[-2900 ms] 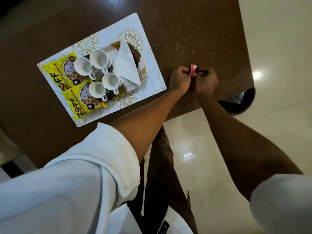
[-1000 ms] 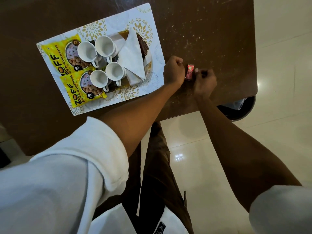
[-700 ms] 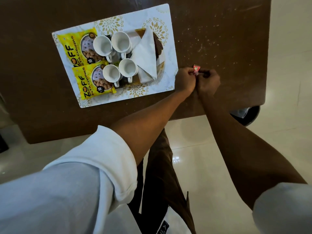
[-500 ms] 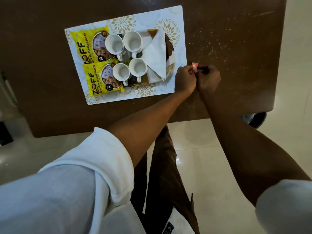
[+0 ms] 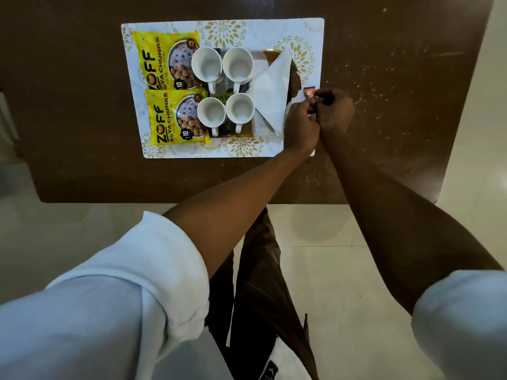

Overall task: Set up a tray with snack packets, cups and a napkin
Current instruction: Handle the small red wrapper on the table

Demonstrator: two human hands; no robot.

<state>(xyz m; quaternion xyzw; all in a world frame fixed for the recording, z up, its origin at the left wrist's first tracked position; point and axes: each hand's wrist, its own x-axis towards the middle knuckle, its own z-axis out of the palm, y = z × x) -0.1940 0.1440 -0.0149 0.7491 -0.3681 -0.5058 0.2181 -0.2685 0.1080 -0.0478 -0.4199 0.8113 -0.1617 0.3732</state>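
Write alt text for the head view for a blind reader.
The left hand and right hand pinch a small red sachet at the edge of a patterned tray on a table. It holds two yellow snack packets, four white cups and a folded napkin.

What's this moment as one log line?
left hand, right hand: pinch red sachet | at: tray right edge | loaded: cups, snack packets, napkin
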